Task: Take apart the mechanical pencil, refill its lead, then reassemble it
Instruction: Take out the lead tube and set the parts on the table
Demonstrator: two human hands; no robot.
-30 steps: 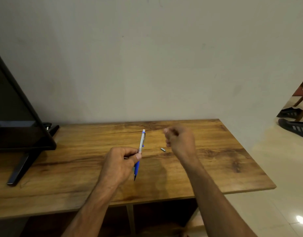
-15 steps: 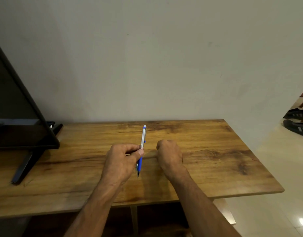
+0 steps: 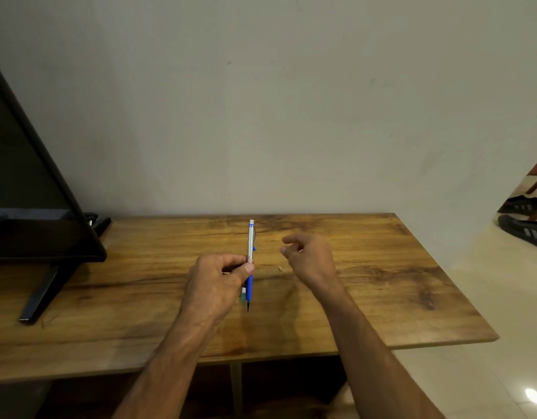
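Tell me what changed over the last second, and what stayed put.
The right hand dropped to the wooden table beside the pencil, then lifted again with fingers pinched; what they hold is too small to tell. A tiny pale piece now lies where a small metal cap lay. The left hand kept gripping the mechanical pencil, tip down.

A single head-worn camera looks forward and down from above the wooden table (image 3: 382, 297). It faces the wall (image 3: 291, 116), with both forearms reaching in from below.

Your wooden table (image 3: 382, 285) carries a black screen stand (image 3: 46, 285) at left and a tiny cap (image 3: 280, 269) mid-table.
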